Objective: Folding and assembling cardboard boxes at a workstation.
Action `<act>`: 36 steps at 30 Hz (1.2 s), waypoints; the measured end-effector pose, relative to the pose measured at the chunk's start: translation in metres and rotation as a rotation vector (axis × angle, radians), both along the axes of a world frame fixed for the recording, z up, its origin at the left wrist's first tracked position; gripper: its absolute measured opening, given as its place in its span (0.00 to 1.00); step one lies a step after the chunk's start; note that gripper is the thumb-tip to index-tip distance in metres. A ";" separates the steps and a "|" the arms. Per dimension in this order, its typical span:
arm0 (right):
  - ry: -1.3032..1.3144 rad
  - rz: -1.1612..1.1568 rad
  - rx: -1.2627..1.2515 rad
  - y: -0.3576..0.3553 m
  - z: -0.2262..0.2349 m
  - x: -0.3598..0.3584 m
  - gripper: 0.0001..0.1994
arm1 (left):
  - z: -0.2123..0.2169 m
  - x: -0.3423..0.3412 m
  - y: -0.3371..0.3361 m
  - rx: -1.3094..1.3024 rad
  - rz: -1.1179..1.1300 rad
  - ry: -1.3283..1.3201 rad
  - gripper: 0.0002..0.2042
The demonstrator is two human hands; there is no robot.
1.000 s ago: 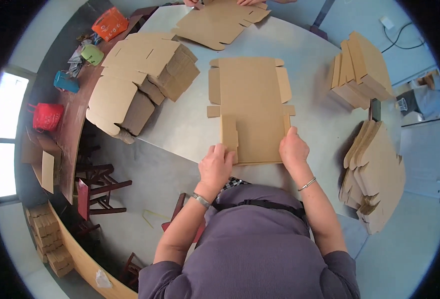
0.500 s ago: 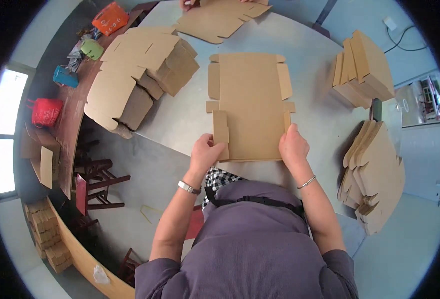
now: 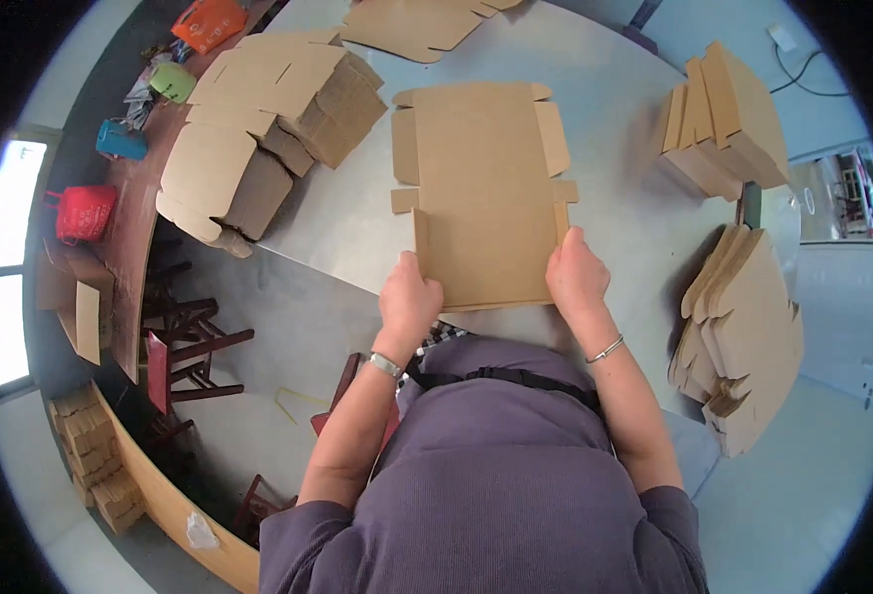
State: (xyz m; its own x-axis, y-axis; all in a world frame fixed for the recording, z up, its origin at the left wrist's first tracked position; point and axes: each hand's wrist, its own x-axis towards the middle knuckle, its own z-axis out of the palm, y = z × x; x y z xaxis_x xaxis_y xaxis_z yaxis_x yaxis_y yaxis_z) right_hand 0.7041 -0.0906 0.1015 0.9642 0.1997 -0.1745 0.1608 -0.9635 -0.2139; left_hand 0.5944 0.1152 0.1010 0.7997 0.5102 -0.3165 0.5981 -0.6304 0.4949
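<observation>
A partly folded cardboard box (image 3: 486,198) lies in front of me, its lid panel flat toward the far side with small side flaps spread. Its near part has both side walls and the front edge standing up. My left hand (image 3: 411,297) is closed round the near left wall, thumb pointing forward along it. On the opposite wall, my right hand (image 3: 577,275) grips in the same way, thumb on top. The fingers of both hands are partly hidden behind the cardboard.
The metal table (image 3: 615,198) carries folded boxes (image 3: 278,109) at the left, upright cardboard pieces (image 3: 728,119) at the far right and flat blanks (image 3: 743,337) at the near right. Another cardboard sheet (image 3: 417,25) lies at the far edge. Dark stools (image 3: 199,346) stand left.
The left flap that leaned inward now stands upright as a wall, with my left hand wrapped round it. My right hand keeps its hold. The whole view has shifted slightly.
</observation>
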 end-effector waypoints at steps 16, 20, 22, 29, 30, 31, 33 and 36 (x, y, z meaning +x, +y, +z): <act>-0.079 0.039 0.180 -0.002 -0.007 -0.012 0.26 | 0.010 0.016 0.003 0.166 -0.092 0.135 0.12; -0.031 0.034 0.128 0.003 0.002 -0.011 0.27 | 0.006 0.025 0.012 0.223 -0.191 0.151 0.11; -0.003 0.052 0.061 0.006 0.003 -0.010 0.27 | 0.004 0.028 0.003 0.312 -0.191 0.155 0.09; -0.009 0.014 0.218 -0.007 -0.005 -0.013 0.26 | -0.003 0.024 0.008 0.274 -0.159 0.165 0.09; -0.027 0.031 0.343 -0.014 -0.012 -0.011 0.22 | -0.001 0.019 0.008 0.231 -0.146 0.085 0.10; -0.046 0.049 0.467 -0.023 -0.016 -0.008 0.19 | 0.001 0.015 0.009 0.186 -0.133 0.007 0.12; -0.033 -0.050 0.529 -0.034 -0.010 0.008 0.17 | 0.007 0.009 0.012 0.073 -0.033 -0.099 0.19; -0.159 -0.171 0.625 -0.041 -0.015 0.035 0.14 | 0.001 0.016 0.036 -0.029 0.133 -0.177 0.24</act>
